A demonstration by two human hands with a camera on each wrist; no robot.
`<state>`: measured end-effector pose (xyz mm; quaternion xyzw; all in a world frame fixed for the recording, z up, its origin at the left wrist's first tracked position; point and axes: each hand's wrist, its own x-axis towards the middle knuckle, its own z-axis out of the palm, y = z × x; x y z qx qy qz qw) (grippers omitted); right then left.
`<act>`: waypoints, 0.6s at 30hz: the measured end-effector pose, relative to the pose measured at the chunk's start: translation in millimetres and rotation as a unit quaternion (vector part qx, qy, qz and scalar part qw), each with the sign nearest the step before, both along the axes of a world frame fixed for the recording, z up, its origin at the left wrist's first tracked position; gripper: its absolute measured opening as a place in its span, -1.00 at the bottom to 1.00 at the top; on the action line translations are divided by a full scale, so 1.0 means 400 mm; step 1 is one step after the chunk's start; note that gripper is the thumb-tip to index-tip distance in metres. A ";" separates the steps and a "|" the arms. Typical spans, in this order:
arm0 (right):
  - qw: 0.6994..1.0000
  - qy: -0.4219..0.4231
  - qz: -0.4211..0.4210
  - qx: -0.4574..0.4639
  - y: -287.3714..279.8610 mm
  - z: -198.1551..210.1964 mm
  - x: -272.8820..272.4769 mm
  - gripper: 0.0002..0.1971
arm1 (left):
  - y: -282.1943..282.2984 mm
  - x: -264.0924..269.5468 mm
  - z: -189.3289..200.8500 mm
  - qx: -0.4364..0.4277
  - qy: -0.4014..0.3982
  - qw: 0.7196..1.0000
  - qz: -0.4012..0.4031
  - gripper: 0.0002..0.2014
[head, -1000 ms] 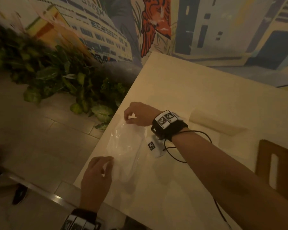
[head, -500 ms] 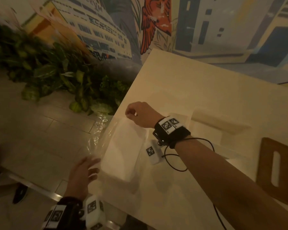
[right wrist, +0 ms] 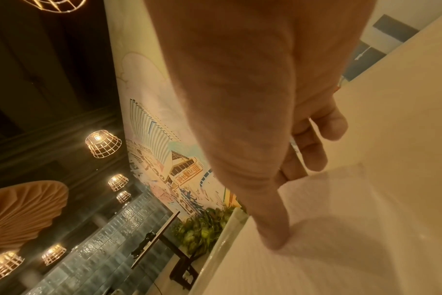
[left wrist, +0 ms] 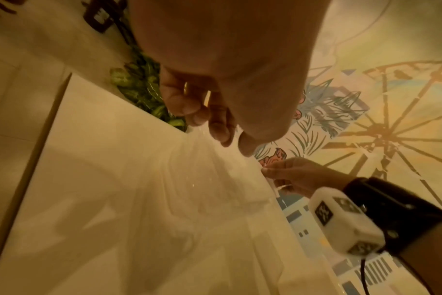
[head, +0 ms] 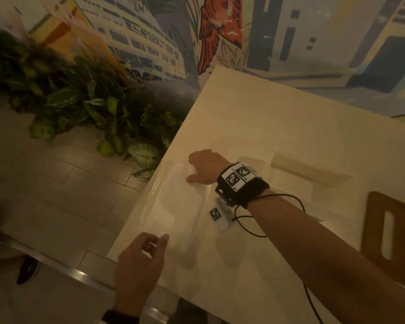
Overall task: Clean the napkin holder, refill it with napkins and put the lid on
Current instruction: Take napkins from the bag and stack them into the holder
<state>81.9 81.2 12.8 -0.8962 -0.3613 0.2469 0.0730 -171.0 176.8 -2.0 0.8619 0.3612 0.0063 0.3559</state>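
A stack of white napkins (head: pixel 173 206) in loose clear plastic wrap (left wrist: pixel 184 159) lies along the table's left edge. My right hand (head: pixel 197 169) grips the stack's far end, thumb on top (right wrist: pixel 275 237) and fingers curled behind it. My left hand (head: pixel 150 246) is at the near end, where its thumb and fingertips (left wrist: pixel 225 137) pinch the wrap, which rises to them in a peak. The clear, box-like napkin holder (head: pixel 309 181) stands open to the right of my right wrist. Its brown wooden lid (head: pixel 388 237) with a long slot lies flat at the right.
The white table (head: pixel 278 118) ends just left of the napkins, with tiled floor below. Leafy plants (head: pixel 80 101) stand on the floor to the left, by a painted wall (head: pixel 220 31). A black cable (head: pixel 248 230) hangs from my right wrist over the table.
My left hand has come back from off the table's edge to the near end of the pack. My right hand stays at the far end, now holding the napkins themselves.
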 end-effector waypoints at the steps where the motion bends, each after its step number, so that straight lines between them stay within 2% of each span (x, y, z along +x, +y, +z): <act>1: 1.000 0.006 -0.005 -0.005 0.004 0.003 0.000 -0.46 | -0.008 0.002 -0.006 -0.009 0.017 1.000 0.003 -0.79; 5: 0.999 0.029 -0.032 -0.005 0.021 0.013 0.001 -0.46 | -0.021 0.019 -0.015 -0.015 0.057 0.998 0.012 -0.74; 11: 0.993 0.090 -0.068 -0.025 0.030 0.025 -0.002 -0.38 | -0.024 0.028 -0.021 -0.007 0.069 0.998 0.009 -0.73; 18: 0.996 0.074 -0.057 0.016 0.026 0.025 -0.018 -0.36 | -0.014 0.021 -0.035 0.000 0.064 0.998 0.010 -0.75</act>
